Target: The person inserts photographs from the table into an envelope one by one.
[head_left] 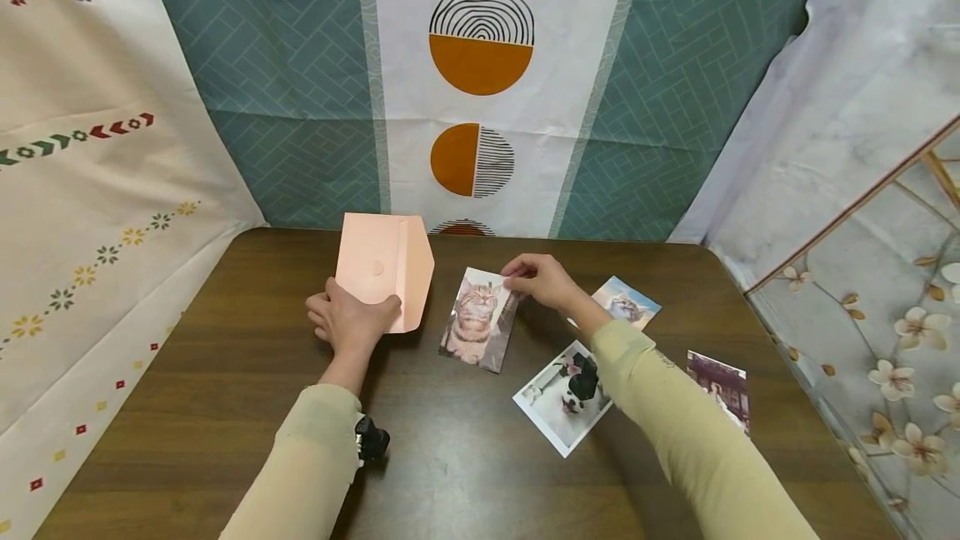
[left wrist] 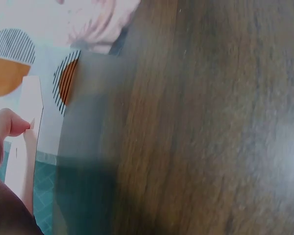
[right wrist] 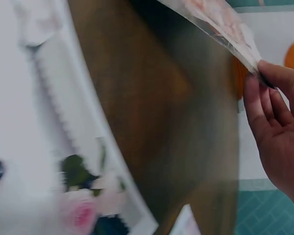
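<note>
My left hand [head_left: 352,317] grips a pale pink envelope [head_left: 372,252], thumb on its face and the other fingers behind. The envelope's pointed flap stands out on the right side. In the left wrist view my thumb presses near the edge of the envelope [left wrist: 28,147]. With thumb and fingertips, my right hand [head_left: 547,282] pinches the top right corner of a cat photo [head_left: 474,323]. The photo is tilted, and in the right wrist view the cat photo [right wrist: 220,24] shows nearly edge-on, raised over the table.
On the brown wooden table [head_left: 442,457] lie a black-and-white dog photo [head_left: 558,398], a blue-toned animal photo [head_left: 628,304] behind the right forearm, and a dark purple photo [head_left: 720,390] at the right. Patterned cloth [head_left: 480,165] hangs along the back edge.
</note>
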`<move>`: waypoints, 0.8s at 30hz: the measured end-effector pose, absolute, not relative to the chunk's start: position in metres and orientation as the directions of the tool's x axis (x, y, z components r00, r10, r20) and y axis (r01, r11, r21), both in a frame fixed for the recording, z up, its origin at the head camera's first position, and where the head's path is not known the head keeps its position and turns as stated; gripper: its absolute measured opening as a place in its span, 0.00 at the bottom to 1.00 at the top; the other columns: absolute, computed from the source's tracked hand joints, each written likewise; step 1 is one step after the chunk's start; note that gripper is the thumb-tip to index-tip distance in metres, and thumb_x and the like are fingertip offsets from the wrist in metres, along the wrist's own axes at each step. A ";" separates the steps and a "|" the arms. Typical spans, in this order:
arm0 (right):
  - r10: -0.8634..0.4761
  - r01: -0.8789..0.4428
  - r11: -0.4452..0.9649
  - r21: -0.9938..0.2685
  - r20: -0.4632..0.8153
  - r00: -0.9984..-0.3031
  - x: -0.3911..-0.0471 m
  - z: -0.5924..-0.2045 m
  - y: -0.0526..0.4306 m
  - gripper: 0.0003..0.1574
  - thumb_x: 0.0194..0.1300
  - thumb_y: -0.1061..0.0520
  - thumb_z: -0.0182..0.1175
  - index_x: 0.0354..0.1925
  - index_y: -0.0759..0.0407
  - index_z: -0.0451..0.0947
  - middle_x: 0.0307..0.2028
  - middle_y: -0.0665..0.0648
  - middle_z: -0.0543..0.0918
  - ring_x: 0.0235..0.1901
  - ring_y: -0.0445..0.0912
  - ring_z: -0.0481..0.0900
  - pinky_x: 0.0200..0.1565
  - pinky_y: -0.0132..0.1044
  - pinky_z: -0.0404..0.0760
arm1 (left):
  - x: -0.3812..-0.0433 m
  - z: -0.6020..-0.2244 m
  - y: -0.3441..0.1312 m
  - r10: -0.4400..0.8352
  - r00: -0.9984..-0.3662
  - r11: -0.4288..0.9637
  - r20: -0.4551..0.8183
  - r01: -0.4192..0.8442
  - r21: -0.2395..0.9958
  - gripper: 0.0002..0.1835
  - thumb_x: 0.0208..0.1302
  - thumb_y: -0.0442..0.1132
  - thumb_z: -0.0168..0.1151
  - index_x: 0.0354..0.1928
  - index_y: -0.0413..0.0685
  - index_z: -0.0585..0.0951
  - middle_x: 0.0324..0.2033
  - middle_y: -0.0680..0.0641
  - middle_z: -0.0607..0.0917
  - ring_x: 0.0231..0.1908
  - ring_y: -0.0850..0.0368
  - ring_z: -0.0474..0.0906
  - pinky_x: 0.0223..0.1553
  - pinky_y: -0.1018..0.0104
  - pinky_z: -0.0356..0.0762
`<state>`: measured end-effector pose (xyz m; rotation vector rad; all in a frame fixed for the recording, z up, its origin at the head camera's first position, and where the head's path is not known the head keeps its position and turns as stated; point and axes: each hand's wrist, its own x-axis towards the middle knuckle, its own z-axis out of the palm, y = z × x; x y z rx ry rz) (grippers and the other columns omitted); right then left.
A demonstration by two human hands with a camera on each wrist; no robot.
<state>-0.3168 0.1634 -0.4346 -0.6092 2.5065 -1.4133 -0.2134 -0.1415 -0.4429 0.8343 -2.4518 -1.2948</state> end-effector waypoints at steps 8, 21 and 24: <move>-0.410 -0.125 0.334 -0.934 -0.025 -0.912 -0.328 -0.405 0.162 0.15 0.74 0.64 0.67 0.55 0.71 0.85 0.36 0.53 0.86 0.31 0.45 0.82 0.52 0.61 0.84 | -0.213 -0.442 -0.133 -0.595 -0.803 0.442 -0.039 -0.367 0.818 0.57 0.49 0.48 0.79 0.77 0.34 0.59 0.65 0.26 0.59 0.65 0.30 0.56 0.64 0.35 0.58; -0.426 -0.166 0.417 -0.894 -0.031 -0.904 -0.349 -0.370 0.139 0.15 0.75 0.60 0.67 0.55 0.67 0.87 0.38 0.53 0.87 0.35 0.47 0.81 0.44 0.39 0.82 | -0.209 -0.448 -0.108 -0.548 -0.836 0.453 -0.022 -0.319 0.833 0.57 0.50 0.48 0.79 0.77 0.33 0.59 0.67 0.27 0.58 0.67 0.29 0.56 0.65 0.34 0.57; -0.430 -0.204 0.474 -0.857 -0.023 -0.903 -0.353 -0.368 0.134 0.14 0.75 0.61 0.67 0.53 0.67 0.88 0.40 0.56 0.88 0.36 0.45 0.81 0.45 0.40 0.83 | -0.207 -0.448 -0.101 -0.539 -0.842 0.456 -0.017 -0.308 0.835 0.57 0.50 0.48 0.79 0.77 0.33 0.60 0.66 0.27 0.58 0.66 0.29 0.57 0.65 0.34 0.56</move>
